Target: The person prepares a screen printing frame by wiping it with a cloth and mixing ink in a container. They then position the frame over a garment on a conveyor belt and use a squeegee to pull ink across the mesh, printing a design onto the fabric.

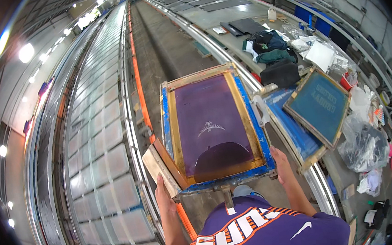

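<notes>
Head view looks down on a person in a purple jersey with orange lettering carrying a wooden-framed printing screen with dark purple mesh and blue tape round its border along the aisle between two very long print tables. The left hand grips the screen's near left corner, where a wooden-handled squeegee lies slanted against the frame; the fingers seem folded under both, so the squeegee rides along with the screen, though I cannot see how tightly they close. The right hand is wrapped round the near right corner of the frame, thumb on top, fingers hidden beneath. Held at both near corners like this, the screen stays roughly level, which keeps the dark pool of ink gathered at the near end of the mesh from running. A small pale design sits at the middle of the mesh. To the person's left, the long table with rows of pale rectangular pallets runs away into the distance, edged by an orange rail. To the right, near the edge of the other table, a second wooden frame with teal mesh leans across a blue-taped one, with heaped dark garments and clear plastic bags beyond. Another person stands at the far end.
</notes>
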A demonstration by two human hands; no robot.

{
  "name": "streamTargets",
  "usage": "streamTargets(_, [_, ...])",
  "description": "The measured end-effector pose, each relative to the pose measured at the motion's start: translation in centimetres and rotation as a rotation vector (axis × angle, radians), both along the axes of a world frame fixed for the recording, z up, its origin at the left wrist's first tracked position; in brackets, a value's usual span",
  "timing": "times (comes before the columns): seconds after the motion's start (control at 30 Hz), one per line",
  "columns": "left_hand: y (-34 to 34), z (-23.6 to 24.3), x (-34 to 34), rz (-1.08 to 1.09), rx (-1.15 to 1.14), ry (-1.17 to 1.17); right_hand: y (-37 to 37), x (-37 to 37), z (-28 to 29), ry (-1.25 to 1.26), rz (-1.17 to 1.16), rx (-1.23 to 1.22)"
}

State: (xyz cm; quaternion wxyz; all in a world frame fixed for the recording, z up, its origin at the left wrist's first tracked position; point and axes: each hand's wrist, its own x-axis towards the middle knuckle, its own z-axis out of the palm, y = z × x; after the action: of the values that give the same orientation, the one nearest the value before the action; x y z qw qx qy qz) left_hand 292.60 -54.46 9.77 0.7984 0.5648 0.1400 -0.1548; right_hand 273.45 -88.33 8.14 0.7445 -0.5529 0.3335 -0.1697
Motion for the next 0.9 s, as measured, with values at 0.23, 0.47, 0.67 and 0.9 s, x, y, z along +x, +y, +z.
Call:
streamTargets(0.23, [-6.3,-0.7,16.5,0.075,0.013,0.016,-8.4,19.9,0.1,0.025,0.084,-0.054])
streamTargets(0.47, [-8.7,-4.3,31.6,0.202,-0.103,-0.011,-13.5,40.7,0.1,-0.028,0.257,-0.01])
streamTargets(0.67, [-11.9,-5.7,49.7,0.273,0.039,-0.095,-17.0,58.8,-0.6,0.066,0.312,-0.042])
streamTargets(0.9, [-19.0,-4.1,68.7,0.181,-0.052,-0.101,-23.2,73.8,0.5,-0.082,0.171,0.001])
